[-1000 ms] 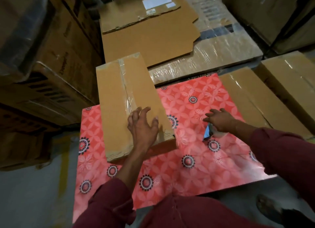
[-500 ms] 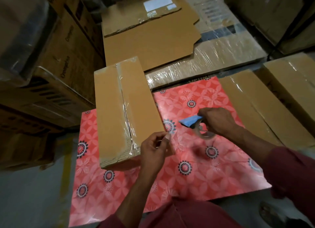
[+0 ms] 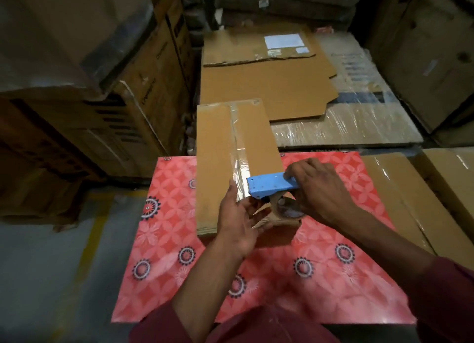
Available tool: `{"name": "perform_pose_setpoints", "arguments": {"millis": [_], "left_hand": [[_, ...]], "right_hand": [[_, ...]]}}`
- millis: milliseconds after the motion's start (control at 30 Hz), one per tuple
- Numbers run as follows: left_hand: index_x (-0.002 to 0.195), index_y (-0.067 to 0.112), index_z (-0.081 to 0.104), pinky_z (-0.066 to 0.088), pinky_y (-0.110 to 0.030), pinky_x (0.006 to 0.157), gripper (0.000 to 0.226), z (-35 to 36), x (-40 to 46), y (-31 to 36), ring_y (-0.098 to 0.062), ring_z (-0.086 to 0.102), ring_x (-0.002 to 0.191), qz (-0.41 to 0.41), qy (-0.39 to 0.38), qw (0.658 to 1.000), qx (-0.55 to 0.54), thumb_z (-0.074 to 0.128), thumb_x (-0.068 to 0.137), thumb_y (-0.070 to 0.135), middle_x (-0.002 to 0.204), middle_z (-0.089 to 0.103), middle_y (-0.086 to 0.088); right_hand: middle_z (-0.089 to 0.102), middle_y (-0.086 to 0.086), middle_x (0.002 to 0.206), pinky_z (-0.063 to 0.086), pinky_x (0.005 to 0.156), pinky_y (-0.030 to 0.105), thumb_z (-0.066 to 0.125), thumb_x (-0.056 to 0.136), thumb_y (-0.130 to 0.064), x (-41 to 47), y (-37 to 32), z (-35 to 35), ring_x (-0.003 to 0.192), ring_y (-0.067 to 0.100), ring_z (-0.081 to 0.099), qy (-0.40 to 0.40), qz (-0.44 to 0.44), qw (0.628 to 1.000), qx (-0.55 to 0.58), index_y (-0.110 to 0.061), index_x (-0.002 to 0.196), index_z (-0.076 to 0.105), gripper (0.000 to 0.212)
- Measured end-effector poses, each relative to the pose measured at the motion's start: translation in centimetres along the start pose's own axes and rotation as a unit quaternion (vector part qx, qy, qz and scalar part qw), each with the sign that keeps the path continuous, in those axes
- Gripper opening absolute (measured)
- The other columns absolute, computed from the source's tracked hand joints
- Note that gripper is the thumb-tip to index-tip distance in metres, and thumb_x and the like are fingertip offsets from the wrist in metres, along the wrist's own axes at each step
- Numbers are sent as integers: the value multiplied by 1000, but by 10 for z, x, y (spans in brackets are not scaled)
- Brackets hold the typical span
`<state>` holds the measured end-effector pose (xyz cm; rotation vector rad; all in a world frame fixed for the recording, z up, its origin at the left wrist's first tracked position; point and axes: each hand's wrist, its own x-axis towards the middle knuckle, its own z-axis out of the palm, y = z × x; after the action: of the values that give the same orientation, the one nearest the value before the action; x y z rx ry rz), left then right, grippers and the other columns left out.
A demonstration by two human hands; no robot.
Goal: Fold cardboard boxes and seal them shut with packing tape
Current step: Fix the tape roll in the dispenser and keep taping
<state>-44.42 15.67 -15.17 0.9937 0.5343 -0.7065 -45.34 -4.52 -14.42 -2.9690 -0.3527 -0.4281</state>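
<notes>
Right hand (image 3: pixel 320 191): you grip the dispenser (image 3: pixel 272 187) at frame centre.
Left hand (image 3: pixel 238 224): open, fingers spread on the box (image 3: pixel 215 163).
Risk: your tape may wrinkle or drift off the seam if the box slides.

The box (image 3: pixel 238 163) lies on the surface (image 3: pixel 179 240), its far end past the back edge. The dispenser (image 3: pixel 272 187) sits on its near end, seemingly touching. Flat cardboard (image 3: pixel 264 91) lies behind; more boxes (image 3: pixel 400 201) to the right.
</notes>
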Motion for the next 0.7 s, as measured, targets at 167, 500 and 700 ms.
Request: {"name": "perform_pose_setpoints", "arguments": {"millis": [167,500,700], "left_hand": [[132,4,68,53,-44,90,84,-52,-18,21,-30,64,115,37,-20,999,-10,34,100,74,120,70,-14],[117,12,77,44,-42,79,74,-109,-33,36,-29,60,105,39,0,999,-22,39,99,73,112,69,-7],[129,16,73,39,-57,113,84,-109,-41,41,-34,63,121,45,-16,999,20,35,96,82,132,70,-15]], "right_hand": [[58,6,109,48,68,39,68,75,-33,13,-57,8,81,34,63,-29,-50,998,-22,-23,123,55,50],[47,-4,121,38,64,29,69,75,-68,27,-109,16,96,18,57,-85,5,979,185,-40,148,42,82],[43,-2,124,50,65,35,55,79,-75,21,-124,34,98,23,60,-96,12,983,157,-37,146,45,78]]}}
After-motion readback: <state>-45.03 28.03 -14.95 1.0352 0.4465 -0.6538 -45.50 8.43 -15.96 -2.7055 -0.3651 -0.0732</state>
